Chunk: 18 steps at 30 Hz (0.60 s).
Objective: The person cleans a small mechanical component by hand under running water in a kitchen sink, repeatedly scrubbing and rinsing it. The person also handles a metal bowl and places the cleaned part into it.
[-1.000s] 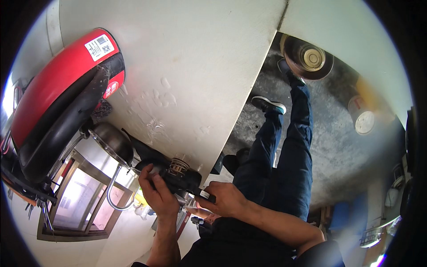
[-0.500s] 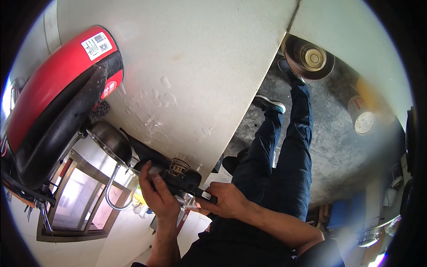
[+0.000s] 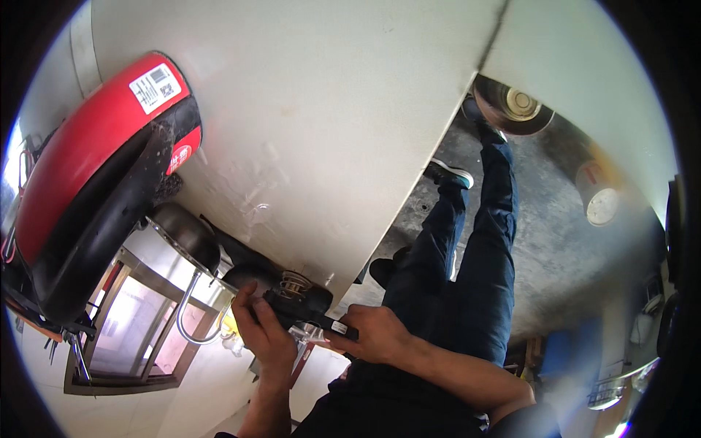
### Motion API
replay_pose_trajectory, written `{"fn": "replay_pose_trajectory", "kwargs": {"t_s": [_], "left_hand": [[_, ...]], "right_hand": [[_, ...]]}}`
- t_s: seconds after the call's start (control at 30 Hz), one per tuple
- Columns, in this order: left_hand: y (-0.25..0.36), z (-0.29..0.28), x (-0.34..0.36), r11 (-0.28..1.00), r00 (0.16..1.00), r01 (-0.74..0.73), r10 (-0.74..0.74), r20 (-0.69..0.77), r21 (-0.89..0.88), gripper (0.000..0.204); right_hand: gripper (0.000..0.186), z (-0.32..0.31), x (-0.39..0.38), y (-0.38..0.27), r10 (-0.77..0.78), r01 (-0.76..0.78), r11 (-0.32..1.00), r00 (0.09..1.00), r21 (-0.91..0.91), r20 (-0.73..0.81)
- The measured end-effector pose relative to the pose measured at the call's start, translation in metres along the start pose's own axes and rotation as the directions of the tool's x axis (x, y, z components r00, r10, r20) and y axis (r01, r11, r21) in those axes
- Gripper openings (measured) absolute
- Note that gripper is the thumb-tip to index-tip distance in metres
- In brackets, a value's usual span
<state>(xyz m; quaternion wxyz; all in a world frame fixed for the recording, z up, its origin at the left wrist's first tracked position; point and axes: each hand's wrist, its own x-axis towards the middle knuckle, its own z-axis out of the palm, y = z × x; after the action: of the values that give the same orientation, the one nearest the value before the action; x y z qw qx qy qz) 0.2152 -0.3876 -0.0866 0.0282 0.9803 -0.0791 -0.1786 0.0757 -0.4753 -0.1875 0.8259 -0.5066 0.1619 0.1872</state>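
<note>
My left hand closes around the left side of a black object with a metal coil, its fingers bent along the edge. The coil stands up from the object's upper side, and its exact kind I cannot make out. My right hand grips the object's flat black handle, which carries a small white label. Next to my left hand is a dark round pan-like shape, partly hidden. A shiny metal bowl is tilted beyond it.
A pale countertop has wet patches. On the left is a rounded red-and-black appliance. A curved metal faucet rises near a window. A round metal vessel and a white bucket appear at the right.
The whole view has shifted slightly, with the appliance and counter appearing a little lower. Both hands keep the same hold on the black object.
</note>
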Motion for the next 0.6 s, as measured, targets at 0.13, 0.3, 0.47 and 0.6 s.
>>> {"fn": "replay_pose_trajectory", "kwargs": {"t_s": [0.13,0.3,0.47,0.6], "left_hand": [[-0.011,0.003,-0.002,1.000,0.999,-0.016,0.016,-0.029,-0.014,0.029],[-0.015,0.000,-0.004,0.996,0.997,0.071,-0.071,-0.003,-0.061,0.028],[-0.005,0.004,0.000,0.981,0.988,0.143,-0.149,-0.039,-0.134,0.025],[-0.012,0.005,0.006,0.976,0.980,0.200,-0.198,0.030,-0.089,0.025]], "right_hand": [[0.037,0.000,0.001,0.000,0.005,-0.005,1.000,1.000,0.000,-0.022],[0.036,-0.001,-0.003,-0.008,-0.097,0.090,0.994,0.987,-0.061,-0.125],[0.033,0.000,0.000,-0.001,-0.210,0.205,0.978,0.963,-0.048,-0.168],[0.032,-0.004,0.005,-0.005,-0.164,0.158,0.986,0.973,-0.050,-0.160]]}}
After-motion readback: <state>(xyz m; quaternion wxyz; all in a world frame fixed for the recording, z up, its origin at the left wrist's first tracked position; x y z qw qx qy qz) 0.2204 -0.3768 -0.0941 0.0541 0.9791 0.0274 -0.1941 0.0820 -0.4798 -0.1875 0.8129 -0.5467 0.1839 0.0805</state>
